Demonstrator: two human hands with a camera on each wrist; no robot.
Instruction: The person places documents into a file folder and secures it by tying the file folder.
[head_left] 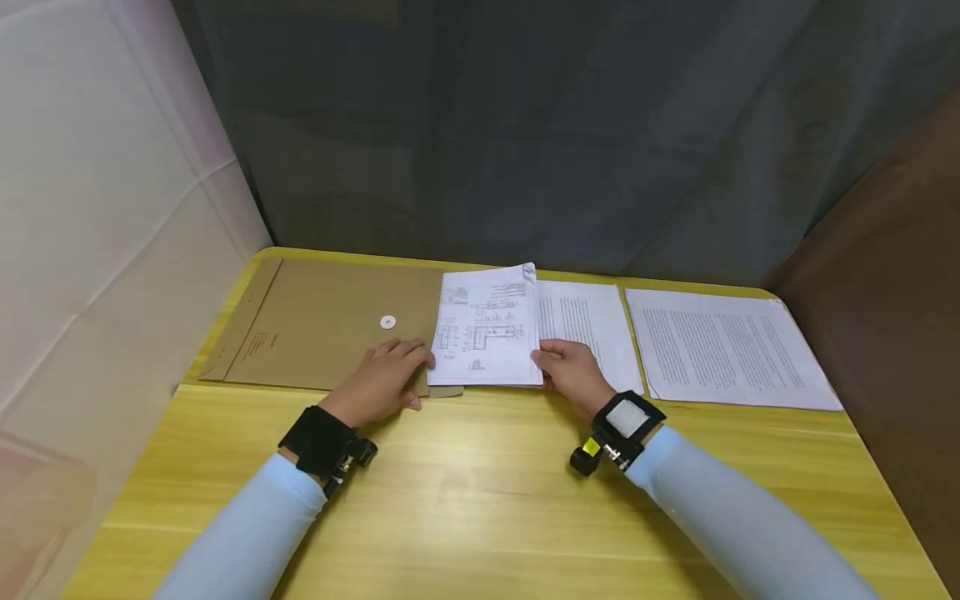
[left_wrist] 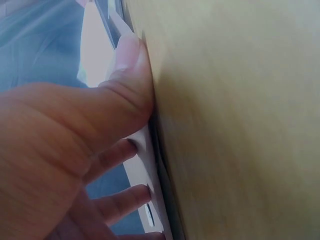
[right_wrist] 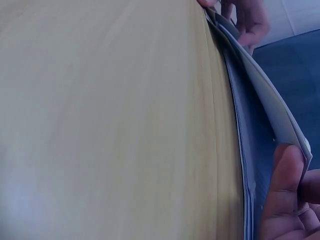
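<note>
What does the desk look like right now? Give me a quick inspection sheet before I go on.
Surface: yellow wood-grain table, bare in the near half.
Job's things: brown envelope with a white button clasp lies flat at far left; stack of drawing sheets overlaps its right edge.
Clutter: two printed text sheets, one beside the stack, one further right.
Hands: left hand rests on the envelope's near right corner, fingertips at the stack's left edge; right hand grips the stack's lifted right edge.
Cables: nothing seen.
Surroundings: dark curtain behind, pale panel at left, brown panel at right.
</note>
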